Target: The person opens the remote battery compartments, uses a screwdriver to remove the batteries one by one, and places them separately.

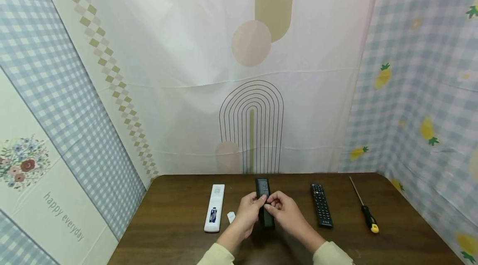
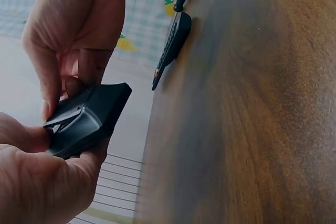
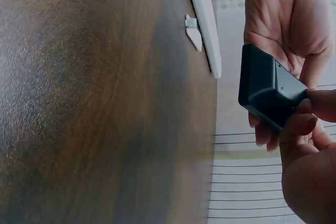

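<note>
A black remote control (image 1: 263, 186) is held above the table, its back facing up. My left hand (image 1: 247, 214) grips it from the left side, thumb on top and fingers underneath. With thumb and fingertips my right hand (image 1: 285, 211) pinches the edge of the battery cover (image 2: 67, 115) midway along the back. In the left wrist view that cover stands slightly raised, with a narrow dark gap beneath it. The inside of the compartment is hidden. The right wrist view shows the remote's rounded end and my right fingertips at the cover's edge.
Left on the brown table (image 1: 168, 215) lies a white remote (image 1: 214, 209), its compartment open with blue batteries showing. Its small white cover (image 1: 231, 217) lies beside it. On the right are another black remote (image 1: 321, 204) and a screwdriver (image 1: 367, 215) with a black and yellow handle.
</note>
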A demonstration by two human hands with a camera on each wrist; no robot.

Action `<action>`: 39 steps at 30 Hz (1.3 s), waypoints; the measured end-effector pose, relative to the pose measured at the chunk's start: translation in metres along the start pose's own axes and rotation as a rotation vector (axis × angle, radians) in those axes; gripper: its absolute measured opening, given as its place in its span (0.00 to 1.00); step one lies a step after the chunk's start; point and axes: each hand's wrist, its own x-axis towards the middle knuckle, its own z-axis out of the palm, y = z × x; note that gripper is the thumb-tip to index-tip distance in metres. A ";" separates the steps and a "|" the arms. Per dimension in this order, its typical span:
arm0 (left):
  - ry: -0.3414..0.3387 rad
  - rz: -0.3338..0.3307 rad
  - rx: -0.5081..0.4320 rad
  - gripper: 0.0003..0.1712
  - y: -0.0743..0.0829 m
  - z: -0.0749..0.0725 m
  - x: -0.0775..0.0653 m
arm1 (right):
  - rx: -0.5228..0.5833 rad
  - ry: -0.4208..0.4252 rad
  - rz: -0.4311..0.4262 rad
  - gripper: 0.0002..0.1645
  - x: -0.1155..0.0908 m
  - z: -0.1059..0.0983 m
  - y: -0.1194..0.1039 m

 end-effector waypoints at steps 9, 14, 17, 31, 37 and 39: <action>-0.004 0.006 0.008 0.22 -0.003 -0.005 -0.005 | 0.124 -0.120 -0.030 0.16 -0.003 -0.017 0.005; 0.001 0.014 0.005 0.21 -0.008 -0.009 -0.006 | 0.102 -0.075 -0.019 0.15 -0.007 -0.027 0.009; 0.010 0.005 0.007 0.21 -0.009 -0.010 -0.006 | 0.095 -0.027 -0.009 0.13 -0.009 -0.030 0.011; 0.118 -0.009 0.184 0.20 -0.011 -0.002 0.000 | 0.054 0.219 0.006 0.07 -0.011 -0.039 0.011; 0.131 0.019 0.313 0.13 -0.013 0.003 0.002 | 0.018 0.235 0.022 0.06 -0.011 -0.041 0.013; 0.127 0.031 0.315 0.13 -0.014 0.004 0.004 | 0.009 0.236 0.021 0.06 -0.011 -0.042 0.013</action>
